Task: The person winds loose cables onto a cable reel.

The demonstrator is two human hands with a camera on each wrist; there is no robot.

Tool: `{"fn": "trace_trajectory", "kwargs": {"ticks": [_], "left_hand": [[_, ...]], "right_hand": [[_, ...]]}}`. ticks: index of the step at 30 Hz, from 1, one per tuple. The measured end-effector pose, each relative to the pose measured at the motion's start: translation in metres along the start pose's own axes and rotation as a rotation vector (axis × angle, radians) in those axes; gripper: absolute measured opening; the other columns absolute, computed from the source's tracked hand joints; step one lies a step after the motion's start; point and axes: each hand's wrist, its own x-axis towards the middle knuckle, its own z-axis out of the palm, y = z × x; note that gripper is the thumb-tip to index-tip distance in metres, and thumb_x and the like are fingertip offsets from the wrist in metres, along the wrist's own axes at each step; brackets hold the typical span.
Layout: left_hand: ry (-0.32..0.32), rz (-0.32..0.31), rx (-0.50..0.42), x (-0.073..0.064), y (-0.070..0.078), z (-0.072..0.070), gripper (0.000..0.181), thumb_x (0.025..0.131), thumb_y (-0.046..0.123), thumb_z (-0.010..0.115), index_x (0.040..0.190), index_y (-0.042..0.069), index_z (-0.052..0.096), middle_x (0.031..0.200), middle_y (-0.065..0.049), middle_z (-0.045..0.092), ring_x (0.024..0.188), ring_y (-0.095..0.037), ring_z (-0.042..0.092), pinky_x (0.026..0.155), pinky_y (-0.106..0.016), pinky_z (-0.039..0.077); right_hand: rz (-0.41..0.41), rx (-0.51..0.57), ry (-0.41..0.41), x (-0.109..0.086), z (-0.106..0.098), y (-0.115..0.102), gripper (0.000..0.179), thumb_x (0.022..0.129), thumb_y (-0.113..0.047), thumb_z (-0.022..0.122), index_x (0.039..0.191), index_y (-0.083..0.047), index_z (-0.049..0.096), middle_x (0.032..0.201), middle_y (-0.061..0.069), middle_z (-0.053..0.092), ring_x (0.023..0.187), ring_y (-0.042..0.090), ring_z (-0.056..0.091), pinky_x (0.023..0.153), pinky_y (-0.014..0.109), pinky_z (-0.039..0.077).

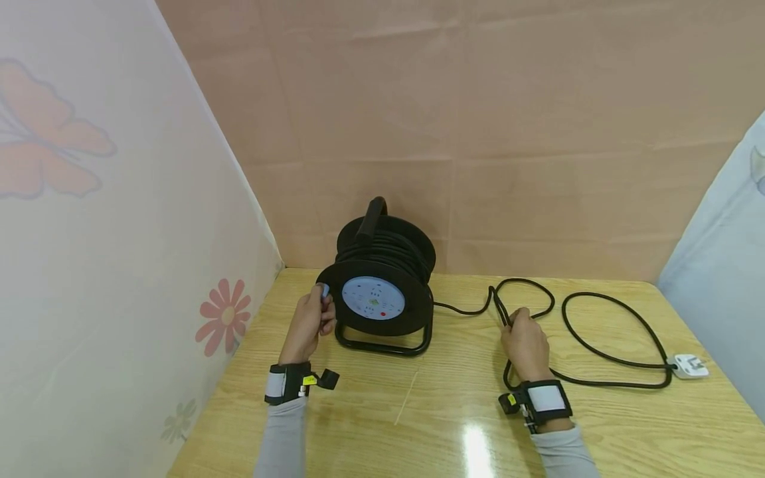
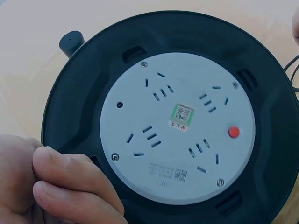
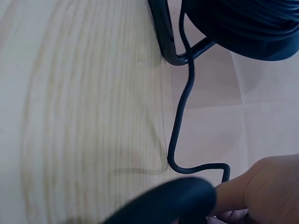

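A black cable reel (image 1: 412, 317) stands on the table with black cable wound on its drum. Its round grey socket plate (image 2: 140, 107) carries several sockets and a red button (image 2: 234, 132). My left hand (image 1: 309, 317) pinches the small grey knob (image 1: 325, 290) at the left edge of the reel's front disc. In the left wrist view that knob is hidden by curled fingers (image 2: 77, 186). To the right of the reel, my right hand (image 1: 526, 344) grips the loose black cable (image 1: 463, 311), which runs back to the drum.
Slack cable lies in loops (image 1: 615, 362) on the right of the wooden table (image 1: 418, 425), ending in a white plug (image 1: 690, 366). A black carry handle (image 1: 372, 219) rises above the reel. A brown-covered wall (image 1: 508, 166) stands behind, and a flowered panel (image 1: 149, 199) borders the left.
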Motion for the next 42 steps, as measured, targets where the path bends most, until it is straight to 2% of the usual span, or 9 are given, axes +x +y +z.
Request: {"fn": "trace_trajectory", "kwargs": {"ticks": [9, 14, 19, 22, 27, 31, 37, 42], "left_hand": [[-0.019, 0.014, -0.007, -0.001, 0.007, 0.005, 0.036, 0.106, 0.027, 0.03, 0.078, 0.004, 0.038, 0.058, 0.002, 0.033, 0.041, -0.009, 0.032, 0.037, -0.02, 0.027], [-0.031, 0.035, -0.006, -0.001, 0.011, 0.007, 0.036, 0.106, 0.027, 0.03, 0.078, 0.005, 0.038, 0.058, 0.002, 0.032, 0.041, -0.01, 0.032, 0.037, -0.02, 0.028], [-0.034, 0.044, -0.004, -0.002, 0.016, 0.011, 0.038, 0.106, 0.029, 0.03, 0.078, 0.004, 0.038, 0.058, 0.001, 0.032, 0.04, -0.011, 0.032, 0.037, -0.021, 0.028], [-0.038, 0.046, -0.012, -0.003, 0.019, 0.014, 0.039, 0.107, 0.03, 0.031, 0.078, 0.004, 0.039, 0.058, 0.0, 0.032, 0.04, -0.012, 0.032, 0.036, -0.021, 0.028], [-0.049, 0.053, -0.015, -0.005, 0.023, 0.018, 0.039, 0.106, 0.03, 0.03, 0.078, 0.004, 0.039, 0.057, 0.001, 0.033, 0.04, -0.011, 0.032, 0.036, -0.02, 0.028], [-0.05, 0.049, -0.019, -0.005, 0.026, 0.022, 0.039, 0.106, 0.03, 0.03, 0.078, 0.005, 0.039, 0.057, 0.002, 0.033, 0.04, -0.011, 0.031, 0.036, -0.021, 0.027], [-0.055, 0.04, -0.033, -0.005, 0.029, 0.026, 0.039, 0.107, 0.032, 0.029, 0.08, 0.005, 0.039, 0.058, 0.002, 0.032, 0.042, -0.01, 0.029, 0.036, -0.021, 0.026], [-0.07, 0.045, -0.021, -0.006, 0.032, 0.028, 0.041, 0.107, 0.034, 0.029, 0.081, 0.005, 0.039, 0.059, 0.001, 0.032, 0.042, -0.01, 0.03, 0.037, -0.02, 0.026]], "right_hand": [[0.023, 0.039, -0.044, 0.002, -0.002, 0.002, 0.016, 0.089, -0.003, 0.061, 0.1, 0.006, 0.056, 0.084, 0.022, 0.064, 0.06, 0.026, 0.058, 0.046, 0.036, 0.045], [0.035, 0.068, -0.07, 0.003, -0.007, 0.003, 0.016, 0.089, -0.008, 0.062, 0.1, 0.004, 0.059, 0.086, 0.02, 0.065, 0.064, 0.024, 0.06, 0.051, 0.035, 0.047], [0.055, 0.086, -0.126, 0.005, -0.01, 0.005, 0.016, 0.094, -0.008, 0.05, 0.1, 0.002, 0.06, 0.089, 0.019, 0.066, 0.069, 0.025, 0.059, 0.055, 0.036, 0.046], [0.058, 0.112, -0.168, 0.005, -0.013, 0.006, 0.02, 0.093, -0.003, 0.044, 0.102, 0.003, 0.06, 0.091, 0.019, 0.066, 0.072, 0.025, 0.058, 0.058, 0.035, 0.046], [0.031, 0.148, -0.23, 0.007, -0.019, 0.01, 0.023, 0.088, 0.0, 0.047, 0.106, 0.004, 0.061, 0.092, 0.016, 0.069, 0.077, 0.025, 0.061, 0.063, 0.036, 0.048], [0.01, 0.17, -0.279, 0.008, -0.022, 0.013, 0.022, 0.091, -0.002, 0.052, 0.11, 0.003, 0.061, 0.096, 0.016, 0.07, 0.083, 0.027, 0.064, 0.069, 0.038, 0.049], [-0.043, 0.177, -0.33, 0.007, -0.025, 0.017, 0.027, 0.092, -0.011, 0.064, 0.115, 0.001, 0.059, 0.106, 0.019, 0.068, 0.096, 0.038, 0.06, 0.081, 0.051, 0.047], [-0.091, 0.158, -0.382, 0.008, -0.025, 0.021, 0.035, 0.087, 0.003, 0.059, 0.121, 0.001, 0.053, 0.114, 0.023, 0.06, 0.098, 0.04, 0.056, 0.08, 0.054, 0.047]]}}
